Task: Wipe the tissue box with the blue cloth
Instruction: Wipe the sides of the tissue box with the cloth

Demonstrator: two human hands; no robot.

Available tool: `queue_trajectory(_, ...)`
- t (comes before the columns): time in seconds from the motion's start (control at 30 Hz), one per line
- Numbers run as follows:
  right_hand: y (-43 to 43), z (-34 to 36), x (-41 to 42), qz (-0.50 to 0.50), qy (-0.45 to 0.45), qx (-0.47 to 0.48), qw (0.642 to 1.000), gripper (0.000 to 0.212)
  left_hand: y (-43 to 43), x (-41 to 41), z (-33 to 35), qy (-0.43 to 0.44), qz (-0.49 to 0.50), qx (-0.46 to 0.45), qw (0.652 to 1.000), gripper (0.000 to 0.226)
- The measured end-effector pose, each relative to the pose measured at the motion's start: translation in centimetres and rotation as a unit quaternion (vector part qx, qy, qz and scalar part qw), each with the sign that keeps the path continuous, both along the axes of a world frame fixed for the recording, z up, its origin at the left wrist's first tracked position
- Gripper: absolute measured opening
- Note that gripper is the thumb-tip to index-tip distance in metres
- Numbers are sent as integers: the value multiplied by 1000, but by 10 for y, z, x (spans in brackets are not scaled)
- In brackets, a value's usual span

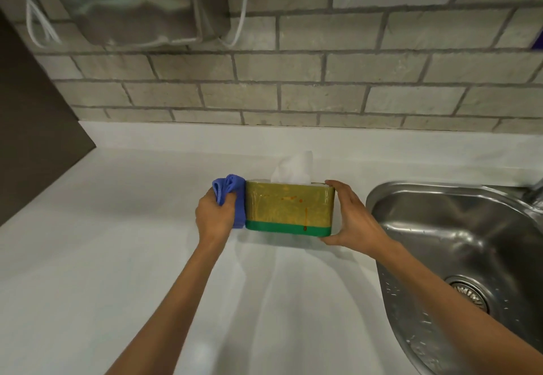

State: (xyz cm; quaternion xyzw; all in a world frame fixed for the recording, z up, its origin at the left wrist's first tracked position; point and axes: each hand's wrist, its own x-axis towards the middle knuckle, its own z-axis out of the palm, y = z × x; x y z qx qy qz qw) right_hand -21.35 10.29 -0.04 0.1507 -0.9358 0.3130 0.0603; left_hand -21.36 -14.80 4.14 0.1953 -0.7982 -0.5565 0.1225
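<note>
The tissue box (289, 208) is sitting lengthwise just left of the sink (458, 257); the left hand (213, 216) is bunching the blue cloth (232, 195) against its left end, while the right hand (349, 216) is cupping the opposite end.

tissue box (289, 208): 1 | blue cloth (232, 195): 1 | hands: 2, left hand (213, 216), right hand (351, 217) | sink (458, 228): 1 | tabletop (117, 257): 1

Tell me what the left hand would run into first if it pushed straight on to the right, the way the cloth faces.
The left hand presses the blue cloth against the tissue box, so it would likely meet the box's left end at once; the right hand braces the far end.
</note>
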Motion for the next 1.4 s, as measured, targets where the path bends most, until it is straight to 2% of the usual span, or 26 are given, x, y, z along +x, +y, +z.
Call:
queue_trajectory(0.07, 0, 1, -3, 1, -3, -6, 1000, 105, 9, 13, -5, 101, 25, -25, 994, 13)
queue_trajectory(0.1, 0, 3, -4, 0, -8, -8, 1000, 104, 14, 19, -5, 152, 21, -45, 987, 22)
queue_trajectory(0.17, 0, 5, -7, 1, -16, -8, 1000, 102, 27, 24, -4, 245, -38, -112, 962, 38)
queue_trajectory(0.23, 0, 8, -9, 2, -19, -5, 1000, 98, 41, 22, -5, 291, -106, -190, 932, 45)
queue_trajectory(0.4, 1, 10, -12, -5, -32, -4, 999, 96, 75, 23, -20, 232, -203, -311, 899, 49)
queue_trajectory(0.5, 3, 15, -13, -6, -46, -2, 999, 99, 78, 21, -32, 217, -225, -380, 870, 56)
queue_trajectory(0.6, 5, 15, -14, -8, -64, 5, 998, 103, 76, 16, -32, 200, -210, -422, 859, 73)
queue_trajectory(0.77, 4, 17, -13, -18, -71, -5, 997, 100, 92, 8, -19, 157, -146, -417, 883, 54)
queue_trajectory(0.9, 2, 16, -13, -23, -77, -18, 997, 101, 104, 8, -22, 110, -123, -485, 859, 58)
queue_trajectory(1.0, 2, 14, -15, -25, -80, -27, 996, 103, 111, 5, -23, 131, -120, -476, 861, 63)
queue_trajectory(1.13, 4, 15, -15, -21, -76, -26, 997, 105, 104, 15, -36, 234, -179, -486, 822, 50)
queue_trajectory(1.2, 4, 15, -14, -21, -81, -32, 996, 106, 82, 15, -44, 252, -178, -469, 827, 49)
queue_trajectory(1.33, 3, 13, -11, -26, -83, -41, 995, 107, 60, 3, -37, 171, -98, -385, 902, 51)
queue_trajectory(1.4, 2, 14, -11, -26, -82, -40, 995, 108, 71, -1, -27, 139, -94, -369, 914, 51)
